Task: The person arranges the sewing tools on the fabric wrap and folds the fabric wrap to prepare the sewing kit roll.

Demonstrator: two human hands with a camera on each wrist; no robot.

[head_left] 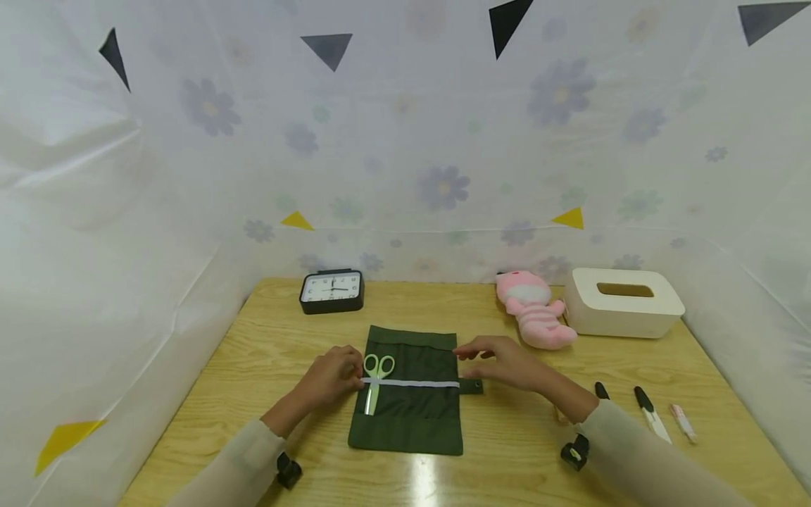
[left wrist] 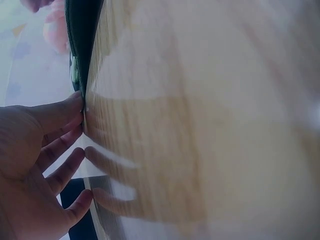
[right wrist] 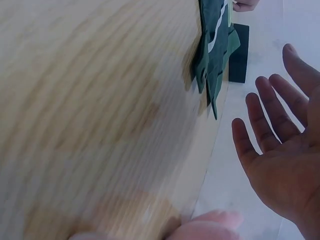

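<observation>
A dark green cloth tool roll (head_left: 415,429) lies unrolled on the table, with a white elastic band (head_left: 412,384) across its middle. A pair of scissors (head_left: 379,370) with pale green handles sits under the band at the left side. My left hand (head_left: 331,374) pinches the roll's left edge near the band's end, thumb against finger, as the left wrist view shows; its other fingers are spread. Beyond the opposite edge, my right hand (head_left: 500,360) hovers with loosely extended fingers and nothing in it, above the snap tab (head_left: 472,386).
A black clock (head_left: 332,291) lies at the back left. A pink plush toy (head_left: 538,313) and a white tissue box (head_left: 624,303) are at the back right. Beside my right forearm lie a black-handled tool with a white blade (head_left: 652,414), another black-ended item (head_left: 601,390) and a small pink-and-white item (head_left: 683,423).
</observation>
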